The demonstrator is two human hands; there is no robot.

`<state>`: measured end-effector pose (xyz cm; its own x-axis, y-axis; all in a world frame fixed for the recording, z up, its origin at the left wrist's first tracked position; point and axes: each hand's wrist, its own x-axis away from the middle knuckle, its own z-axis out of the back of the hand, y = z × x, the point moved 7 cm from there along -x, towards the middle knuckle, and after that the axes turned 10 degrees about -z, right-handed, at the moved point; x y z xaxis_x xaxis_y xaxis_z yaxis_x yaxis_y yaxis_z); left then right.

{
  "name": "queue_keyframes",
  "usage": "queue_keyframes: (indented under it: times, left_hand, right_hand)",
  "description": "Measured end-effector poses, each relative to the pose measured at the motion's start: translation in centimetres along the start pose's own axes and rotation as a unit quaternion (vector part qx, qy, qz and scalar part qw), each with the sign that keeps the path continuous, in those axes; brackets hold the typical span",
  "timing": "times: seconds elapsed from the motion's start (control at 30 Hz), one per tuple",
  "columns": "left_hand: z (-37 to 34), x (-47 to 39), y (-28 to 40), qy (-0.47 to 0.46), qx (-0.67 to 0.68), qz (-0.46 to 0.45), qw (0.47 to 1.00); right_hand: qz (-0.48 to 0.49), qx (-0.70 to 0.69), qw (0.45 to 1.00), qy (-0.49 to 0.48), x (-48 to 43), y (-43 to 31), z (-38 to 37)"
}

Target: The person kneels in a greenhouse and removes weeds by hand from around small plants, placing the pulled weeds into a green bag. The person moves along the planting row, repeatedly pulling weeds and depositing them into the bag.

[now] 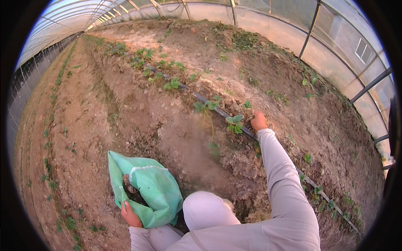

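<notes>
My left hand (pixel 130 216) grips the rim of a green woven bag (pixel 157 185) beside my bent knee. The bag's mouth gapes, and a brown clump (pixel 126 179) shows just inside it. Stretched out to the right, my right hand (pixel 258 121) is down at the soil on the far side of a black drip hose (pixel 223 113). Its fingers are curled and partly hidden, so I cannot tell what they hold. A leafy strawberry-like plant (pixel 235 124) grows just left of it, and a smaller sprig (pixel 247 104) rises above it.
More young plants (pixel 172 84) line the hose along the raised bed. A runner (pixel 211 125) trails down the bed's near side. Another plant row (pixel 48 169) lies to the left. Dried weeds (pixel 245 40) lie near the plastic greenhouse wall (pixel 276 34) and its metal posts (pixel 309 31).
</notes>
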<state>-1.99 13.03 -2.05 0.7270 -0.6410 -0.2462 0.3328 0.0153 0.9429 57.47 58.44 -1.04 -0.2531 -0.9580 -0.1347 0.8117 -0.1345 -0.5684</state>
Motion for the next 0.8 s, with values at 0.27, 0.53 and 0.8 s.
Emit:
queue_keyframes:
  times: [0.27, 0.53, 0.8]
  left_hand:
    - [-0.1, -0.1, 0.1, -0.004, 0.001, -0.023, 1.0]
    - [0.2, 0.1, 0.4, 0.008, -0.036, -0.018, 0.999]
    - [0.0, -0.1, 0.1, 0.004, -0.055, -0.013, 0.998]
  right_hand:
    - [0.098, 0.118, 0.987, 0.054, 1.7, -1.9, -2.6]
    - [0.092, 0.0, 0.988, 0.12, 2.4, -0.5, 1.0]
    - [0.065, 0.057, 0.996, 0.023, 0.0, -0.8, -0.3]
